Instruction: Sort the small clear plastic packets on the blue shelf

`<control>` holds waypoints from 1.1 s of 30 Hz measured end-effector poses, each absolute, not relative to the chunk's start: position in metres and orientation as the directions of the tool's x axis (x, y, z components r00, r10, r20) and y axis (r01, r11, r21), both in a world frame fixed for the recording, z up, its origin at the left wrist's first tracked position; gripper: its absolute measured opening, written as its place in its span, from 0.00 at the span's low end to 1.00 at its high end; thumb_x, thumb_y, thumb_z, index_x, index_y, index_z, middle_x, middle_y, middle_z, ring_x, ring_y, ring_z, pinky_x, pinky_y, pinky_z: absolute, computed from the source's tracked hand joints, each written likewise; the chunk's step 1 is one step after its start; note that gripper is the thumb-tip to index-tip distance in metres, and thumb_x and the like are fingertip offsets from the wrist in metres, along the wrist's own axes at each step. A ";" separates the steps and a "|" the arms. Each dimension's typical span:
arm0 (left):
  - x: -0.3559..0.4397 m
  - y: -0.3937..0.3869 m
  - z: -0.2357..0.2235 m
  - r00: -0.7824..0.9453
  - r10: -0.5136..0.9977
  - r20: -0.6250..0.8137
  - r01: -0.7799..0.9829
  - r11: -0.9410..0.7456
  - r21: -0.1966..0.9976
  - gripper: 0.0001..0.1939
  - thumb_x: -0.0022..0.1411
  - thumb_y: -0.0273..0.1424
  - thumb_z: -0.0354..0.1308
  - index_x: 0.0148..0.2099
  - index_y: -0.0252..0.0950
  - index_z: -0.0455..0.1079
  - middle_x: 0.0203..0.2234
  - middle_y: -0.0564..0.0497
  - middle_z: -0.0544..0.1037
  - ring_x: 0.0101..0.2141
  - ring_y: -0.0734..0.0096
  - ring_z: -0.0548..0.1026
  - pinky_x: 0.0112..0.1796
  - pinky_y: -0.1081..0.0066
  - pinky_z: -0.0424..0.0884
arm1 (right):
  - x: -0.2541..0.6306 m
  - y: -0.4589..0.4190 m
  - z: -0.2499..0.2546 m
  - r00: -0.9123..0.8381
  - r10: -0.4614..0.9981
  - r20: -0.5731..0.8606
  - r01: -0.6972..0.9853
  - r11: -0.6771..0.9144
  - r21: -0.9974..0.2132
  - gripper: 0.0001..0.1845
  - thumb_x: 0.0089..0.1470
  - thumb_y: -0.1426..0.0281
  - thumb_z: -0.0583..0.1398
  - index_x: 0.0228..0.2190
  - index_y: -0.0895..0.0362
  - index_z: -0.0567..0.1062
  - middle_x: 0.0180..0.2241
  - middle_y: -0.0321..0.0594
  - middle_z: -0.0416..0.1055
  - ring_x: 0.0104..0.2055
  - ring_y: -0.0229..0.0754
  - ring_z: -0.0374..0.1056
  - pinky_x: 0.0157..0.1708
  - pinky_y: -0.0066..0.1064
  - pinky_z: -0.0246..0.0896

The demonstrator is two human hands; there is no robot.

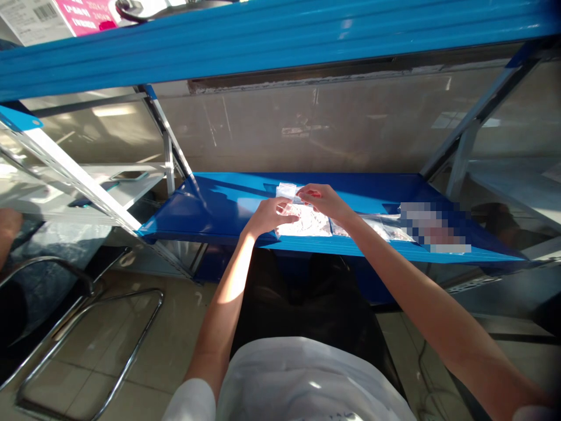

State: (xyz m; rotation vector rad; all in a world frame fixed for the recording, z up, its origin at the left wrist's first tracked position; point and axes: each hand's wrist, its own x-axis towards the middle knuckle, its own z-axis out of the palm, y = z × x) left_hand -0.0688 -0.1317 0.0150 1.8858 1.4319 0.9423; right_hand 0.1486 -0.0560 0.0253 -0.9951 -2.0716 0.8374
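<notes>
Both my hands reach out over a blue metal shelf [228,204] in front of me. My left hand [270,214] and my right hand [322,200] pinch a small clear plastic bag [289,192] between their fingers, holding it just above the shelf. Under the hands lies another clear bag [307,223] with whitish contents, flat on the shelf. More clear bags [381,227] lie to the right of it.
A blue beam [263,41] of the rack crosses overhead. A grey slanted rack post [74,175] stands at the left, with a phone [129,175] on a grey shelf behind it. A chrome chair frame [87,327] stands on the tiled floor at lower left.
</notes>
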 end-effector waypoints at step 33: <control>-0.069 -0.124 0.009 0.079 0.984 0.157 0.567 -0.174 0.805 0.35 0.50 0.46 0.78 0.57 0.35 0.79 0.46 0.40 0.85 0.47 0.52 0.82 0.40 0.64 0.80 | 0.156 -0.038 -0.036 -0.522 0.830 0.199 0.724 0.554 -0.411 0.09 0.64 0.74 0.61 0.35 0.56 0.82 0.39 0.46 0.83 0.40 0.49 0.76 0.38 0.34 0.62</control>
